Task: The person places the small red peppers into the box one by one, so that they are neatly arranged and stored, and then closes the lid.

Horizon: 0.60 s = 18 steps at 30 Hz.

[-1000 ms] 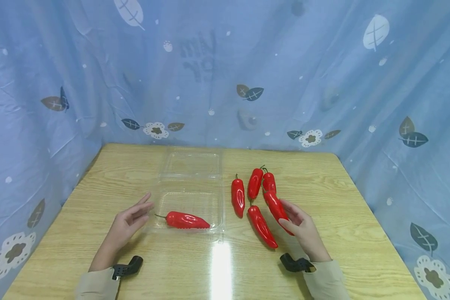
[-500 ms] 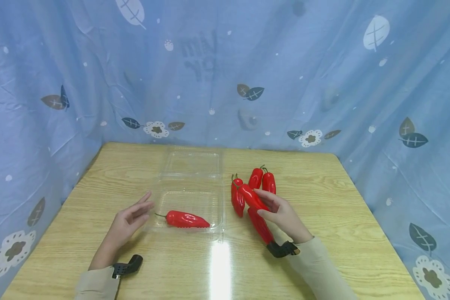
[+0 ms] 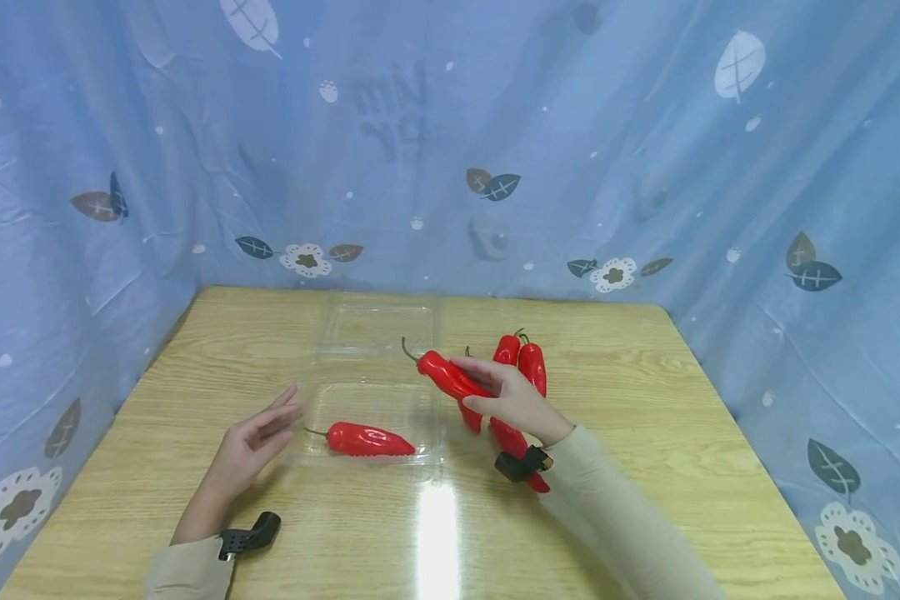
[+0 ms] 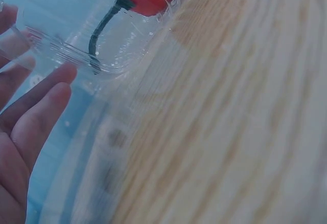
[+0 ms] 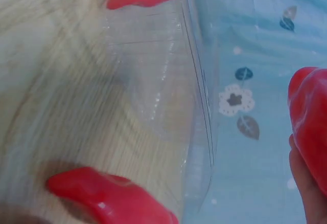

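Note:
My right hand (image 3: 513,400) grips a red chili pepper (image 3: 446,373) near its tapered end, with the green stem pointing left toward the clear plastic box (image 3: 375,398). In the right wrist view that held pepper (image 5: 310,116) shows at the right edge with a finger (image 5: 305,183) along it. Inside the box's near half lies another red pepper (image 3: 371,439), its stem to the left. My left hand (image 3: 251,446) stays at the box's left side, fingers straight and spread, holding nothing. The left wrist view has its fingertips right at the clear rim (image 4: 66,60).
Several more red peppers lie right of the box, among them one at the back (image 3: 532,367) and one partly under my right wrist (image 3: 508,435). The box's lid (image 3: 378,329) lies folded back behind it. A blue patterned curtain (image 3: 420,150) encloses the wooden table (image 3: 607,333).
My right hand has carried its pepper leftward from the group of peppers to the box's right side. The left hand stays in place; the head view has shifted slightly.

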Motion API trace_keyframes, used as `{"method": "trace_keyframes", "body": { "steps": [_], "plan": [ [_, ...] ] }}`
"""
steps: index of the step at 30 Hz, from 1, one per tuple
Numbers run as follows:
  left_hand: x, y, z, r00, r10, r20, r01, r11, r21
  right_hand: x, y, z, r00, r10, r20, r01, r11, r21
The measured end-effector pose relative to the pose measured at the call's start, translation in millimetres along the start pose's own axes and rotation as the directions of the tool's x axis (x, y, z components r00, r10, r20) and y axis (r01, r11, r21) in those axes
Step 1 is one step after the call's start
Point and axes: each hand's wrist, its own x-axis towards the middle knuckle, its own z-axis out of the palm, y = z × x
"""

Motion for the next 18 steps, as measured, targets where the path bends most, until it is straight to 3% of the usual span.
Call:
{"method": "trace_keyframes", "body": {
  "steps": [7, 18],
  "plan": [
    [0.0, 1.8, -0.1, 1.000, -0.003, 0.000, 0.003, 1.000, 0.002, 20.4, -10, 8, 0.998, -0.009, 0.069, 0.009, 1.000, -0.006],
    [0.2, -1.9, 0.8, 0.999, 0.047, -0.009, -0.048, 0.999, -0.023, 45.7, -3, 23, 0.981, -0.047, 0.190, 0.055, 0.998, -0.038]
  ]
}}
